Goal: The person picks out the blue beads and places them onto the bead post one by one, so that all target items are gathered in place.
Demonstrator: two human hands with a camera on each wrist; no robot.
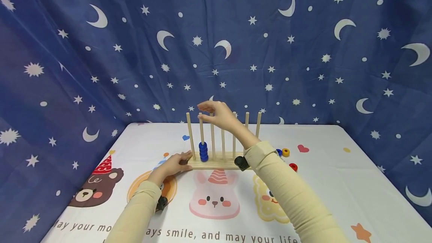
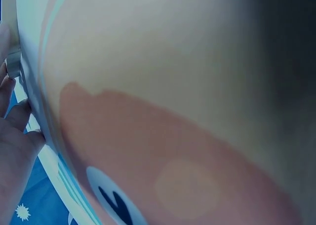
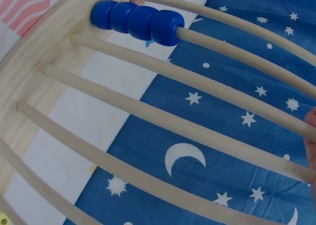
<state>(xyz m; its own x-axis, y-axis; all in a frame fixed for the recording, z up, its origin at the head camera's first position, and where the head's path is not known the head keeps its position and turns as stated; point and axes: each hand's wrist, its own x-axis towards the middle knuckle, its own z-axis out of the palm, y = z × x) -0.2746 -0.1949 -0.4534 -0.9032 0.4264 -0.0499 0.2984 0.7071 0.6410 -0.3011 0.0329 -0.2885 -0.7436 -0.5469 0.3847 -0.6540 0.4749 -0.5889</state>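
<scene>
A wooden peg stand (image 1: pixel 216 165) with several upright pegs is on the table. Blue beads (image 1: pixel 203 152) are stacked at the foot of the second peg from the left; the right wrist view shows the same blue beads (image 3: pixel 143 23) touching one another. My left hand (image 1: pixel 172 163) holds the left end of the stand's base, thumb in front and fingers behind. At the top of the second peg is my right hand (image 1: pixel 219 115), its fingers loosely curved and no bead visible in them. Only a sliver of that right hand (image 3: pixel 311 136) shows in the right wrist view.
Right of the stand, partly behind the right sleeve (image 1: pixel 287 186), lie loose beads: a yellow bead (image 1: pixel 285 152), a red bead (image 1: pixel 293 167) and a blue bead (image 1: pixel 279 152). A printed white cloth (image 1: pixel 324 194) covers the table. Behind it hangs a blue star-patterned curtain (image 1: pixel 236 10).
</scene>
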